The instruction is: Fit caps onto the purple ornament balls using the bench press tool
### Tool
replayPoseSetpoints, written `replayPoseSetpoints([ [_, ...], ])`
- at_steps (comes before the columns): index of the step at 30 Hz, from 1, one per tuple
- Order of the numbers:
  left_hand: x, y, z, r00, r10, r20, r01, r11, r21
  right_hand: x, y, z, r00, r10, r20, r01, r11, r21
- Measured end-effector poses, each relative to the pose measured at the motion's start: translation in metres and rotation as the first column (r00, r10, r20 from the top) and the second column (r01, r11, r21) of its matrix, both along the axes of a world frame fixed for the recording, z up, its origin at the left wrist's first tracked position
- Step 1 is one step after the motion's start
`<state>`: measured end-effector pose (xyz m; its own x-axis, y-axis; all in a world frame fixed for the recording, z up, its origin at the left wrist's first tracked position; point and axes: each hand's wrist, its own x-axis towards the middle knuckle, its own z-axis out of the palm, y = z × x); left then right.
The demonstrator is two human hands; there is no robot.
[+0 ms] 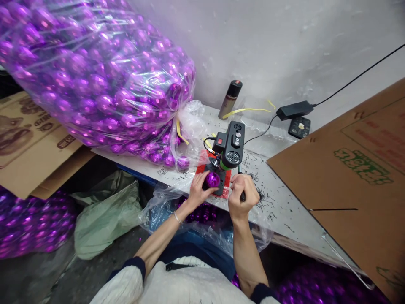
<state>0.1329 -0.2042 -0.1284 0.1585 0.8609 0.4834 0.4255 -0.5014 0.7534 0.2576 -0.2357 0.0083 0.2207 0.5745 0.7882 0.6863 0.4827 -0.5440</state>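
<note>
A shiny purple ball sits between the thumb and fingers of my left hand, at the base of a small black bench machine. The machine has round vents, buttons and a box with a red switch. My right hand is wrapped round the black-ended lever on the machine's right side. Red sheeting lies beneath the machine on the pale worktable. The ball's far side is partly hidden by the machine.
A big clear bag of purple balls lies at the left, tied with yellow ribbon. A spray can stands by the wall. A power adapter has its cable running to the machine. A cardboard box takes up the right side.
</note>
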Motion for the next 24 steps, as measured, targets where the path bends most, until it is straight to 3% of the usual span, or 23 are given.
replayPoseSetpoints([
  [3, -0.02, -0.049, -0.016, 0.968, -0.233, -0.095, 0.238, 0.971, 0.038, 0.001, -0.001, -0.006, 0.999, 0.017, 0.03, -0.017, 1.0, -0.004],
  [5, -0.03, -0.079, -0.034, 0.914, -0.343, -0.216, 0.327, 0.939, -0.11, 0.001, -0.001, -0.012, 0.999, 0.024, 0.048, -0.024, 1.0, 0.001],
  [7, -0.035, -0.096, -0.053, 0.883, -0.35, -0.314, 0.257, 0.918, -0.301, 0.0, -0.001, -0.017, 0.999, 0.02, 0.047, -0.021, 1.0, 0.014],
  [9, -0.035, -0.101, -0.063, 0.882, -0.307, -0.356, 0.158, 0.907, -0.391, 0.001, -0.001, -0.019, 0.999, 0.015, 0.047, -0.016, 1.0, 0.019],
  [12, -0.035, -0.089, -0.048, 0.908, -0.281, -0.312, 0.18, 0.932, -0.316, 0.002, -0.001, -0.021, 0.998, 0.015, 0.066, -0.017, 1.0, 0.024],
  [15, -0.044, -0.048, -0.004, 0.947, -0.208, -0.243, 0.185, 0.976, -0.114, 0.002, 0.0, -0.022, 0.997, 0.021, 0.073, -0.023, 0.999, 0.031],
  [17, -0.055, -0.001, 0.03, 0.974, -0.004, -0.225, 0.01, 1.0, 0.025, 0.001, 0.0, -0.022, 0.998, 0.023, 0.061, -0.026, 0.999, 0.035],
  [19, -0.066, 0.056, 0.058, 0.943, 0.193, -0.272, -0.179, 0.981, 0.073, 0.0, 0.001, -0.022, 0.999, 0.025, 0.044, -0.027, 0.999, 0.042],
  [21, -0.072, 0.113, 0.075, 0.87, 0.259, -0.418, -0.29, 0.957, -0.01, -0.001, 0.001, -0.022, 0.999, 0.025, 0.037, -0.027, 0.999, 0.045],
  [24, -0.068, 0.172, 0.084, 0.859, 0.245, -0.45, -0.295, 0.955, -0.043, -0.001, 0.001, -0.023, 0.998, 0.027, 0.048, -0.029, 0.999, 0.046],
])
